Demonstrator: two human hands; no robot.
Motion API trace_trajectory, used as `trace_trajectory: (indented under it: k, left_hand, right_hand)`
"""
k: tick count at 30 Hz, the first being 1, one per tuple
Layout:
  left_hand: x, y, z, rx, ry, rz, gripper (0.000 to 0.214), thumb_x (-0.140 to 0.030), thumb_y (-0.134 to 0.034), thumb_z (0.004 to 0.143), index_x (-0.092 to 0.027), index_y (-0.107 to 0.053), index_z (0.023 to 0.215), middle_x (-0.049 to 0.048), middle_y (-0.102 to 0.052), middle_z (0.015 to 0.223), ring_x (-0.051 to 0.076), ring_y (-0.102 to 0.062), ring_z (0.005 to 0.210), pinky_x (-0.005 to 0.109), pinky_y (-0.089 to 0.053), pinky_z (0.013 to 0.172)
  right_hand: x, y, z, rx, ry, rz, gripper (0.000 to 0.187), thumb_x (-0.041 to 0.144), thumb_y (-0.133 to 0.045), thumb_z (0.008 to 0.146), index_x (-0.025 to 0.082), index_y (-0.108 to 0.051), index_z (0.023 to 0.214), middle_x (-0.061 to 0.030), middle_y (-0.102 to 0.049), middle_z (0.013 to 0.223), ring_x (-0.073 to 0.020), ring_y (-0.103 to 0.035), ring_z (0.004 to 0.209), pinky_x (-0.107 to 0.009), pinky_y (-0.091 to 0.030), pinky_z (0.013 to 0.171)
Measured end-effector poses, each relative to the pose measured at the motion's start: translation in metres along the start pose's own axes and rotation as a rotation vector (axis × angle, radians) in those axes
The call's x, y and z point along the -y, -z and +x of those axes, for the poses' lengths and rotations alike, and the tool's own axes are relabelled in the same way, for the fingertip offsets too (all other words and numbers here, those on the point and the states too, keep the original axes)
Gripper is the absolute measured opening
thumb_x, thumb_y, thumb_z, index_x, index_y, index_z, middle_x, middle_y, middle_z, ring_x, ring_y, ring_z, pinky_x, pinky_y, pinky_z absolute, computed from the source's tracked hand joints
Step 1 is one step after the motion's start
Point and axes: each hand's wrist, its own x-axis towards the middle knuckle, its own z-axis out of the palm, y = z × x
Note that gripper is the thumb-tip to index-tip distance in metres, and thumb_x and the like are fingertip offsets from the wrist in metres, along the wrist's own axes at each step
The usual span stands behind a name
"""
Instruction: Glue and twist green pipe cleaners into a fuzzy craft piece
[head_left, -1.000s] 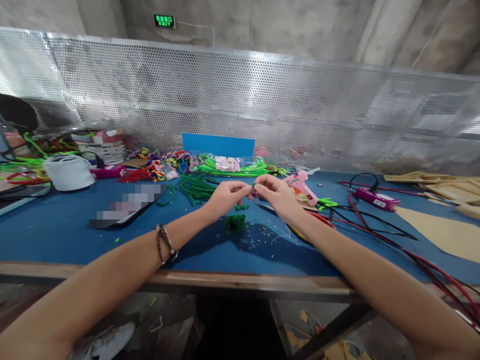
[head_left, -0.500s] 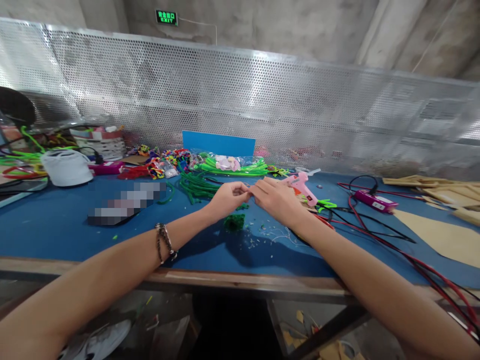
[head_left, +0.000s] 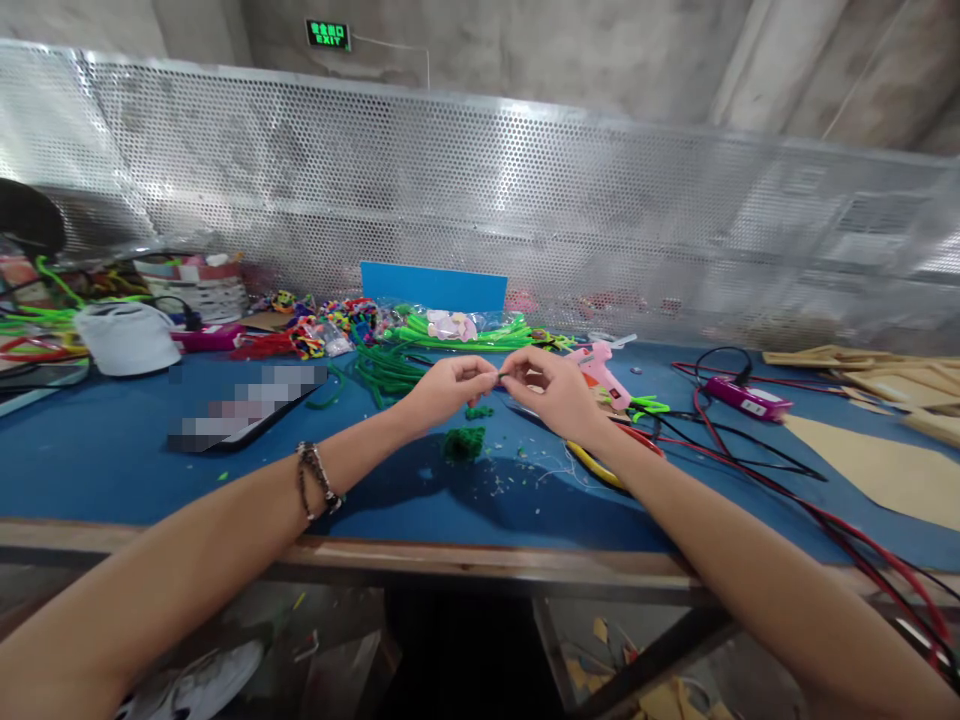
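My left hand (head_left: 448, 387) and my right hand (head_left: 547, 391) are held close together above the blue table (head_left: 112, 450), fingertips almost meeting. Both pinch a small dark green piece (head_left: 498, 377) between thumb and fingers; it is too small to name with certainty. Just below the hands lie a clump of dark green fuzzy pieces (head_left: 463, 442) and a smaller green bit (head_left: 478, 411). Behind the left hand is a pile of dark green pipe cleaners (head_left: 386, 366).
A pink glue gun (head_left: 600, 368) lies right of my hands, with red and black cables (head_left: 750, 470) and a purple power strip (head_left: 746, 398). A phone (head_left: 240, 410) and a white roll (head_left: 126, 338) lie left. Bright green pipe cleaners (head_left: 465, 335), cardboard (head_left: 877, 465) and a perforated metal screen (head_left: 525, 210) surround.
My hands met fingertip to fingertip half a second ago and have now drawn slightly apart again, still pinching the small green piece. The view shifted a little.
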Motion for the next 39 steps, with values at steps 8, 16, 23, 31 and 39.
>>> trace_trajectory:
  k: [8, 16, 23, 31, 39]
  left_hand:
    - [0.005, 0.002, 0.0, 0.015, 0.023, -0.035, 0.018, -0.031, -0.049, 0.068, -0.015, -0.047, 0.062, -0.0063, -0.04, 0.051, 0.005, -0.035, 0.046, 0.019, -0.027, 0.048]
    - [-0.001, 0.0, -0.001, -0.037, 0.173, 0.043, 0.012, -0.021, -0.048, 0.066, -0.014, -0.047, 0.056, -0.0061, -0.04, 0.048, 0.005, -0.035, 0.046, 0.019, -0.026, 0.047]
    - [-0.001, -0.004, 0.001, -0.032, 0.22, 0.02, 0.017, -0.02, -0.041, 0.069, -0.015, -0.042, 0.052, -0.005, -0.039, 0.048, 0.006, -0.036, 0.044, 0.019, -0.03, 0.047]
    - [0.001, 0.04, 0.007, 0.651, 0.043, 0.561, 0.035, -0.024, -0.045, 0.069, -0.017, -0.052, 0.103, 0.0034, -0.053, 0.097, 0.012, -0.05, 0.078, 0.019, -0.039, 0.066]
    - [-0.008, 0.047, 0.0, 0.881, 0.097, 0.519, 0.063, -0.028, -0.061, 0.06, -0.029, -0.041, 0.12, 0.0023, -0.041, 0.12, 0.018, -0.045, 0.098, 0.02, -0.037, 0.077]
  right_hand:
    - [-0.002, -0.006, 0.0, -0.038, -0.221, 0.327, 0.003, 0.019, -0.05, 0.07, 0.016, -0.049, 0.071, 0.0031, -0.05, 0.06, -0.0069, -0.047, 0.056, -0.021, -0.039, 0.053]
    - [-0.008, -0.007, -0.002, -0.027, 0.094, -0.195, 0.006, 0.014, -0.048, 0.076, 0.015, -0.052, 0.071, -0.0005, -0.055, 0.066, -0.0095, -0.048, 0.061, -0.022, -0.039, 0.057]
    - [-0.016, -0.009, -0.007, 0.062, 0.407, -0.81, 0.021, 0.013, -0.035, 0.083, 0.014, -0.054, 0.073, -0.0057, -0.056, 0.07, -0.0155, -0.048, 0.068, -0.025, -0.036, 0.057]
    - [-0.022, -0.008, -0.005, 0.059, 0.235, -0.669, 0.012, 0.014, -0.042, 0.08, 0.015, -0.053, 0.073, -0.0046, -0.057, 0.073, -0.0145, -0.049, 0.071, -0.023, -0.037, 0.061]
    - [-0.019, -0.004, -0.004, 0.027, 0.049, -0.376, 0.008, 0.013, -0.044, 0.075, 0.016, -0.05, 0.07, -0.0017, -0.054, 0.069, -0.0108, -0.048, 0.061, -0.022, -0.036, 0.057]
